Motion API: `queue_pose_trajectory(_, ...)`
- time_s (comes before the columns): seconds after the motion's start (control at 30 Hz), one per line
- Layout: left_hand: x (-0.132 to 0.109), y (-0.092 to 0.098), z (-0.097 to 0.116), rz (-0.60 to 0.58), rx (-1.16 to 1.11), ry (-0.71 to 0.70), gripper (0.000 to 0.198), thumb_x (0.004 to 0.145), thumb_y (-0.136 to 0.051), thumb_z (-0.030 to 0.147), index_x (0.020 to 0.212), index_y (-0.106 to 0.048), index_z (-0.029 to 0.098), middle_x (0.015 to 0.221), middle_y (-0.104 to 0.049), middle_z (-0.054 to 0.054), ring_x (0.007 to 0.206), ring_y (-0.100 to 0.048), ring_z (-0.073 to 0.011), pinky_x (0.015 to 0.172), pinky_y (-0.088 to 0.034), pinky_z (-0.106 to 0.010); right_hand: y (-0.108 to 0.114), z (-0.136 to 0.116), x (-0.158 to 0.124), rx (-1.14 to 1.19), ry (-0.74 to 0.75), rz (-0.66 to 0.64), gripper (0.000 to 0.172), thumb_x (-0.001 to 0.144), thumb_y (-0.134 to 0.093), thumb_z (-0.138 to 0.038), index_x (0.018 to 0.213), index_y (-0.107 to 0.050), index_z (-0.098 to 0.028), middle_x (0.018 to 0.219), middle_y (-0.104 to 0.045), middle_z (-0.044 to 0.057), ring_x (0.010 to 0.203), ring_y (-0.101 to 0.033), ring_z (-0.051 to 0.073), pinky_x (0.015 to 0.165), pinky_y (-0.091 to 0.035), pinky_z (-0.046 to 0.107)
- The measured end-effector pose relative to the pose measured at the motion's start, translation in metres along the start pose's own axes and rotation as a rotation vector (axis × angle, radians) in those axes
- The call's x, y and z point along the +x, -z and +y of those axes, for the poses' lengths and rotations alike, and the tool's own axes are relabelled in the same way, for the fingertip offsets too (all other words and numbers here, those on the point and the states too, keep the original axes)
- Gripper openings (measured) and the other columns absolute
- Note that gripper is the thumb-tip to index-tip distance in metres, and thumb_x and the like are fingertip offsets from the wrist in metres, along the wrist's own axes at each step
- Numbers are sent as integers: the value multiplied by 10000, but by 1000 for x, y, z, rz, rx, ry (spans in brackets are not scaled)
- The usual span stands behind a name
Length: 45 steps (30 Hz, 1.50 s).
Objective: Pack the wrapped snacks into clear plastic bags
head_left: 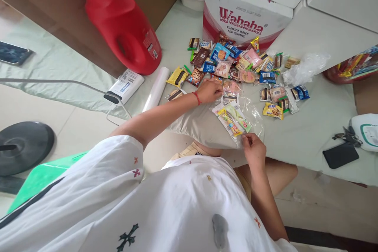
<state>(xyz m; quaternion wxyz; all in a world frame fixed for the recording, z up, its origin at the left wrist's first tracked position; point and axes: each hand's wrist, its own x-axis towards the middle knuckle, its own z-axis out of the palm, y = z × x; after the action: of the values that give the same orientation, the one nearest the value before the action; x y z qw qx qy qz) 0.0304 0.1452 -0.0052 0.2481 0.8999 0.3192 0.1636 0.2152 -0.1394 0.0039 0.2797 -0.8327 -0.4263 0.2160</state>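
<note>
A clear plastic bag (256, 116) lies at the table's front edge, with a yellow snack packet (229, 123) and a pale green one (240, 116) inside. My right hand (254, 149) pinches the bag's near right edge between thumb and fingers. Farther in, my left hand (210, 91), with a red cord at the wrist, reaches to the near side of a snack pile. Its fingers are curled together beside a pink snack packet (232, 86); what they grip is hidden. Small wrapped snacks, among them a blue packet (220, 52) and a brown packet (201, 56), are heaped beyond it.
A Wahaha carton (245, 19) stands behind the pile. On the left are a red jug (124, 27), a white box (126, 86) and a plastic roll (156, 86). Crumpled plastic (307, 69), a black pouch (340, 154) and keys (348, 137) lie on the right.
</note>
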Motion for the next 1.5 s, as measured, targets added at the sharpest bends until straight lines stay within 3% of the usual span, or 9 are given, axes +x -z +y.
queue_pose_trajectory(0.17,1,4,12,95,45,16,289,952,-533,373,901,-748,186,985,-706,-119,1066,-580,-310,931,-395,-477,24,-2,19,-72,59,81,410,927,-541,-552,936,-740,-195,854,-719,71,674,-576,189,721,-452,325)
queue_pose_trajectory(0.27,-4,15,27,174,10,-97,346,1003,-462,400,1062,-745,210,1127,-704,-125,1138,-566,-302,974,-389,-478,36,-3,44,-118,107,187,397,927,-523,-513,950,-749,-188,878,-701,76,691,-564,192,750,-459,338)
queue_pose_trajectory(0.47,-15,20,53,-33,-27,-465,306,986,-518,414,1154,-734,279,1194,-728,-88,1304,-539,-318,1118,-281,-532,24,-10,70,-174,250,-87,430,917,-574,-516,1162,-751,-210,1138,-703,110,829,-631,219,780,-484,356)
queue_pose_trajectory(0.73,-20,14,36,-105,60,-366,258,943,-576,395,1020,-770,244,1016,-730,-98,1237,-550,-334,1146,-190,-593,9,-34,71,-248,324,-167,292,935,-582,-413,1083,-746,-223,970,-728,70,818,-636,221,722,-441,329)
queue_pose_trajectory(0.87,-19,15,35,-106,13,-362,204,948,-563,320,878,-728,223,973,-724,-83,1176,-578,-307,1093,-268,-545,5,-38,76,-223,341,-209,318,931,-590,-406,1135,-755,-225,1007,-724,74,752,-612,199,713,-445,333)
queue_pose_trajectory(1.03,-14,9,42,-90,-48,-404,241,1013,-458,317,922,-662,228,1113,-724,-96,1257,-564,-290,1062,-305,-499,4,-40,76,-41,360,-287,345,942,-570,-425,1122,-775,-214,1025,-726,76,763,-624,184,762,-486,330)
queue_pose_trajectory(1.2,-8,-10,46,-163,-5,-317,273,1023,-380,280,964,-640,223,1032,-725,-106,1073,-624,-271,1009,-334,-477,11,-38,65,113,259,-275,493,966,-532,-594,1144,-768,-199,1028,-745,76,747,-607,174,731,-497,313)
queue_pose_trajectory(1.3,-9,-20,47,-156,20,-275,254,1011,-403,268,961,-646,210,1006,-721,-115,1046,-617,-285,967,-347,-463,13,-29,59,90,207,-316,427,896,-622,-558,1073,-776,-201,955,-744,59,671,-562,159,696,-486,309)
queue_pose_trajectory(1.5,-13,-24,48,-167,8,-223,282,1025,-414,283,969,-679,205,1017,-717,-108,1061,-597,-276,976,-346,-456,16,-10,75,-117,179,-77,343,909,-521,-425,978,-761,-189,940,-733,90,787,-603,220,816,-478,377)
